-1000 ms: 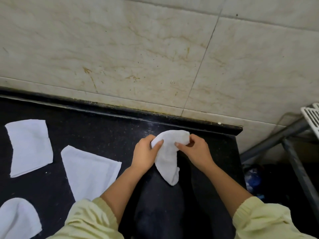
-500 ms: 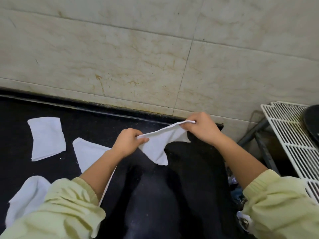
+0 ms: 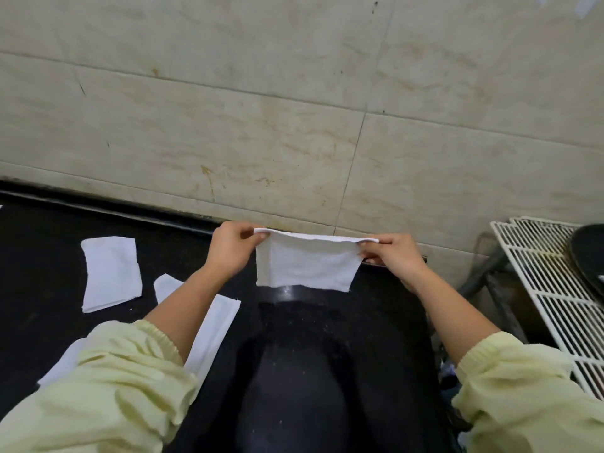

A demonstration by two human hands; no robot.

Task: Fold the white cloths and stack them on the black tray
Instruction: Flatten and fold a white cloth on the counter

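Note:
A white cloth (image 3: 305,266) hangs stretched flat in the air above the black counter (image 3: 39,263). My left hand (image 3: 230,248) pinches its upper left corner and my right hand (image 3: 394,256) pinches its upper right corner. Two more white cloths lie on the counter to the left: one flat (image 3: 111,273), another (image 3: 209,325) partly hidden under my left forearm. A further white cloth (image 3: 62,364) peeks out beside my left sleeve. The black tray (image 3: 588,256) shows at the right edge, resting on a wire rack.
A white wire rack (image 3: 542,289) stands to the right of the counter on a metal frame (image 3: 483,273). A beige tiled wall (image 3: 294,125) rises directly behind the counter. The counter's right end is near my right wrist.
The cloth was bunched between my hands a second ago. My hands have moved apart and lifted, and it now hangs spread out as a flat rectangle. The view has shifted right, showing the rack.

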